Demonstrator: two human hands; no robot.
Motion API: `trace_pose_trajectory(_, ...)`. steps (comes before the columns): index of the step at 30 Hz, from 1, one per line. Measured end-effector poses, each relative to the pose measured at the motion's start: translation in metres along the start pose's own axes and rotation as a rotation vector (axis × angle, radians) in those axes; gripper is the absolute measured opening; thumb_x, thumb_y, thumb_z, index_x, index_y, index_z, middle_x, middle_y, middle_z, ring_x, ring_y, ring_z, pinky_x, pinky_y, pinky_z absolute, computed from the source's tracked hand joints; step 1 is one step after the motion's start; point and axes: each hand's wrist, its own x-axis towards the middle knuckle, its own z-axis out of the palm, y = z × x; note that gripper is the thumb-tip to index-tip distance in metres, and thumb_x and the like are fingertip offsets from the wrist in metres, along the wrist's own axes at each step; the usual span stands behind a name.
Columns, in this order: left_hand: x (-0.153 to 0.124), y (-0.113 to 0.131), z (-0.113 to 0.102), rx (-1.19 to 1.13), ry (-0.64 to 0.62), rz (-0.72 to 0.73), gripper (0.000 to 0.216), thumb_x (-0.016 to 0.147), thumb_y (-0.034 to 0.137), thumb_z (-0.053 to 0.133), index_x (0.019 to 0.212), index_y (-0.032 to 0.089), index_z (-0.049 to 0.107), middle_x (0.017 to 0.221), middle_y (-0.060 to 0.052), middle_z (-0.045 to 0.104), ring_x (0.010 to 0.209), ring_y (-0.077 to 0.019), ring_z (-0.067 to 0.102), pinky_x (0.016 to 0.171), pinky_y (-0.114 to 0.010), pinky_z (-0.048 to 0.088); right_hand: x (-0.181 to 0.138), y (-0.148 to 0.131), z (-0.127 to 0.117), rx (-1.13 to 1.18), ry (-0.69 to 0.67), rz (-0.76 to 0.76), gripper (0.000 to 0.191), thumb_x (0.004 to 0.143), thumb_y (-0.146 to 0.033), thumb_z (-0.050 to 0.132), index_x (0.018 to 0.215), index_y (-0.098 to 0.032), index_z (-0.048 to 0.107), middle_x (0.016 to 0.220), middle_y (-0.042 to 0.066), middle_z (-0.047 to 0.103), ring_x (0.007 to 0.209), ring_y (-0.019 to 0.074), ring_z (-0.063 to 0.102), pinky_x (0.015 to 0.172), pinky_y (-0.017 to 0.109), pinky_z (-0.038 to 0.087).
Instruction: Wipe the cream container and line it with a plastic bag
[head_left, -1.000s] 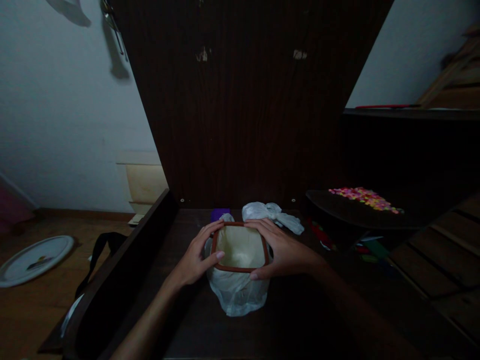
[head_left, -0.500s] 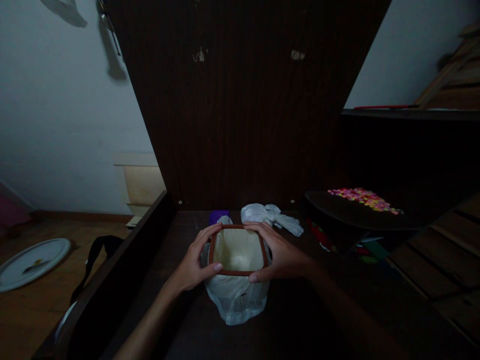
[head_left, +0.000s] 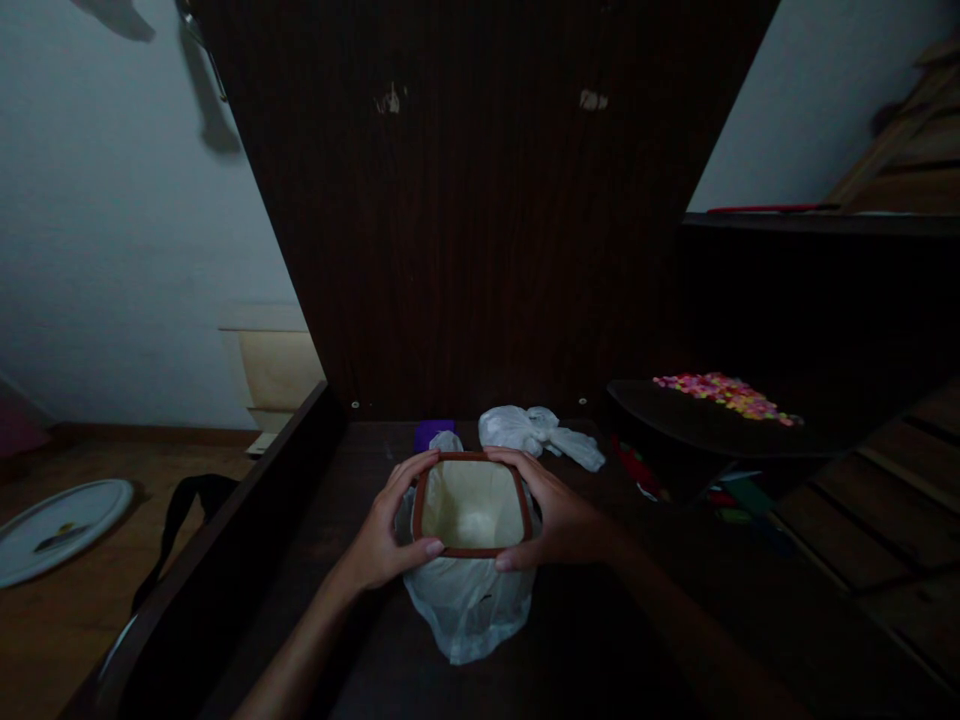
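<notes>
Between my hands is a small squarish bin with a brown rim (head_left: 471, 552) and a pale inside. A thin white plastic bag (head_left: 472, 605) lines it, and its loose edge hangs down over the outside at the front. My left hand (head_left: 394, 525) grips the rim's left side, fingers at the far corner and thumb on the near edge. On the right side my right hand (head_left: 551, 510) holds the rim in the same way. The lower part of the bin is hidden by the bag.
Behind the bin lie a knotted white plastic bag (head_left: 536, 430) and a purple object (head_left: 433, 434). A dark wooden panel (head_left: 480, 250) rises at the back. To the right, small colourful pieces (head_left: 727, 394) cover part of a curved shelf (head_left: 660, 415). A white oval lid-like object (head_left: 112, 500) is at left.
My view has shifted very slightly. Both hands keep the same grip on the rim, and the bin and bag look otherwise unchanged.
</notes>
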Motion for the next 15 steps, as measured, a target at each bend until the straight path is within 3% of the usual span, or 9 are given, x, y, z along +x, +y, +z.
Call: trace_pose_trajectory(15,-0.008,-0.004,0.010,-0.069,0.030,-0.013,0.081,0.085,0.066,0.065,0.150,0.025,0.040,0.155,-0.018,0.040,0.144,-0.0409,0.038,0.119,-0.063,0.029,-0.007,0.014,0.011,0.159,0.040,-0.035,0.122,0.055,-0.055,0.092,0.153,-0.021,0.030,0.163,0.021,0.029,0.150,0.0380,0.029,0.122,0.056,0.025)
